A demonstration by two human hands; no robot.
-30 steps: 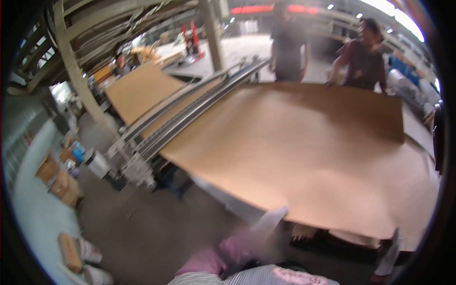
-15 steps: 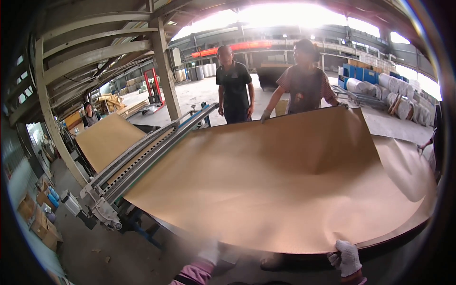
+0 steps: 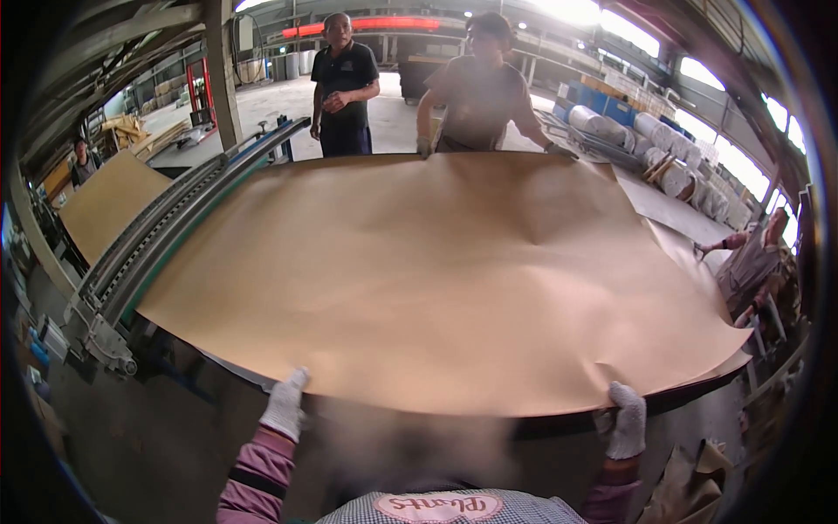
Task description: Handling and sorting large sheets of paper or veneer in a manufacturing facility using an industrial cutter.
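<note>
A large sheet of brown paper (image 3: pixel 419 288) spreads across the table in front of me, creased toward its right half. Its near edge is gripped by my left hand (image 3: pixel 286 403), in a white knit glove, at the near left. Farther right, my right hand (image 3: pixel 625 419), gloved the same way, pinches that edge and puckers the paper around the thumb. On the far side a co-worker's gloved hands (image 3: pixel 425 147) hold the opposite edge. The fingers of both my hands that pass under the sheet are hidden.
A machine with a long metal rail (image 3: pixel 188 210) crosses the table's left end, with another brown sheet (image 3: pixel 112 203) beyond it. One person (image 3: pixel 345 87) stands at the far side, another (image 3: pixel 755 262) at the right. White wrapped rolls (image 3: pixel 646 131) lie at the back right. Crumpled brown paper (image 3: pixel 685 489) lies low right.
My left hand has moved left along the near edge and now grips it. The view has turned right and down. The standing person has brought their hands together. My right hand keeps its hold.
</note>
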